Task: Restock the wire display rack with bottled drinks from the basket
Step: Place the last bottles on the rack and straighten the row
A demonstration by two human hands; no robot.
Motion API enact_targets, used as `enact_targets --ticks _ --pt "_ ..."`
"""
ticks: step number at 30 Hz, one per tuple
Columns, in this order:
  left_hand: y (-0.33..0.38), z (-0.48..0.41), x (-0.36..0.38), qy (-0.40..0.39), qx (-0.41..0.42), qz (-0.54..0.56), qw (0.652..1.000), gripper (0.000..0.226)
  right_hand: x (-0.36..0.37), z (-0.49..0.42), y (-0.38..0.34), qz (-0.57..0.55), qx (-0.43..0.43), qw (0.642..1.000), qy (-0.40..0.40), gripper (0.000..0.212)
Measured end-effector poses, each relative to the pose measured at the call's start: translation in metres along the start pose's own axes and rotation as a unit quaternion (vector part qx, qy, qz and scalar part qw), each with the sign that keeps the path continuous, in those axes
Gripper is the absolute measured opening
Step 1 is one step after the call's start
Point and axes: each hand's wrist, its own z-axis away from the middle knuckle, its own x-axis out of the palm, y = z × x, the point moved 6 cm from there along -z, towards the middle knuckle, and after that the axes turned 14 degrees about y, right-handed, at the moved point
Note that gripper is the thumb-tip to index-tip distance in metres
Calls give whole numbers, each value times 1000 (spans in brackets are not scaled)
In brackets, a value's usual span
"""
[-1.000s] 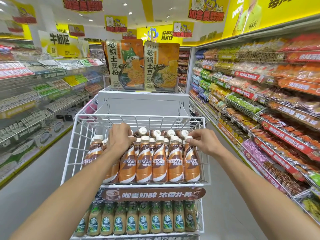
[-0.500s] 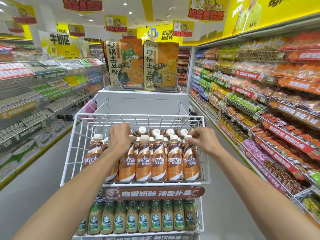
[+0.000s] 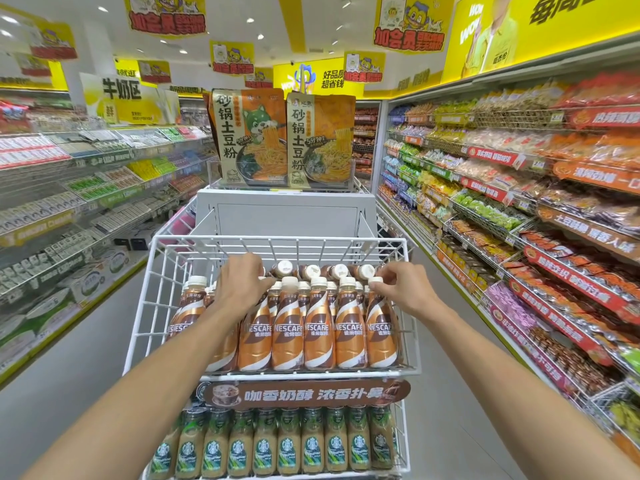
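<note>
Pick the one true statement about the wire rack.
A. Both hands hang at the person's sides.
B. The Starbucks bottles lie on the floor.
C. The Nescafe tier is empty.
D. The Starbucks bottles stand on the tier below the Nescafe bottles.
D: the Starbucks bottles stand in a row on the tier under the Nescafe bottles, beneath the brown banner on the wire rack.

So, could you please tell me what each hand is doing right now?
Left hand: curled over the bottle tops; actual grip cannot be told.
Right hand: fingers pinching the end bottle's cap.
</note>
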Motion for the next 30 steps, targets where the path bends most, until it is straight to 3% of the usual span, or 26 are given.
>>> enact_targets --ticks 7,9,11,16,30 --pt "40 -7 2 -40 83 69 993 28 -1 -9 -37 34 -94 994 31 35" --pt "48 -7 9 -70 80 70 992 29 6 -10 -55 42 -135 990 7 29" --pt "48 -4 17 -92 71 56 992 30 17 -10 -65 73 -163 984 -21 39" --pt "39 -3 28 -112 57 59 990 33 42 -10 -62 71 -147 984 -76 30" --pt "33 -11 36 -122 19 82 989 29 44 -15 -51 16 -144 986 -79 23"
